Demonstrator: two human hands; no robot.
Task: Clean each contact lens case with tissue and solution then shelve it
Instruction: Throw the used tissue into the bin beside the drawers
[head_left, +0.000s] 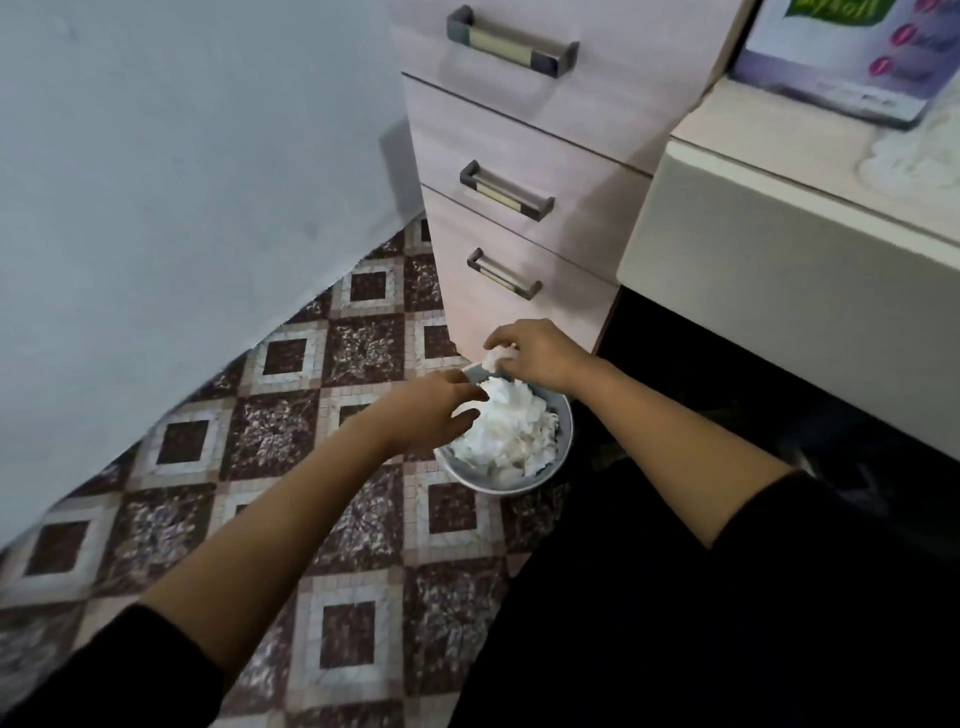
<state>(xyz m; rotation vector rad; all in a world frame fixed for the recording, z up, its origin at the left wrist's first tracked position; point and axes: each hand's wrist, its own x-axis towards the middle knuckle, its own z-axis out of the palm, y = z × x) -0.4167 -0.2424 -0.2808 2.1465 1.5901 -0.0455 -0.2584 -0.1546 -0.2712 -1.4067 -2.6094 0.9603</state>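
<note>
Far left I had the pale blue wall (182, 182), and below it the patterned tile floor (291, 415) running toward me. Then the left hand (436, 410) came into my view, reaching out over the bin (563, 441), fingers loosely spread and curled only a little, tips touching the heap of crumpled white tissue (506, 436) that filled the bin to its rim; it had hold of nothing that I could make out. Just beyond it the right hand (535, 353) hovered over the bin's far edge, fingers pinched tight around a crumpled wad of tissue (498, 356). A pale flat edge showed just under that wad, too small for me to name. I could not spot a contact lens case anywhere. Behind the hands stood the drawer unit (519, 130) with three grey handles, and off to the right the cream desk (779, 249) carried a purple and white box (841, 57).
</note>
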